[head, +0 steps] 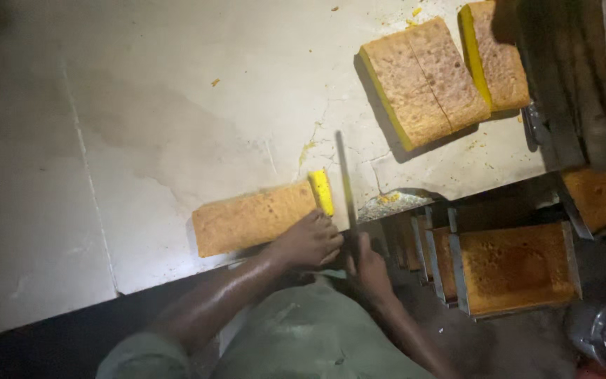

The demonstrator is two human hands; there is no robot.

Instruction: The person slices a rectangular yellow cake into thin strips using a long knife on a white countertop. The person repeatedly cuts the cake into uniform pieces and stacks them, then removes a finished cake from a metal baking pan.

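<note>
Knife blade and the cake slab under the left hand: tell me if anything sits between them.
Nothing visible does. The knife stands just past the cut yellow end of the cake slab, with only bare table and crumbs there.
</note>
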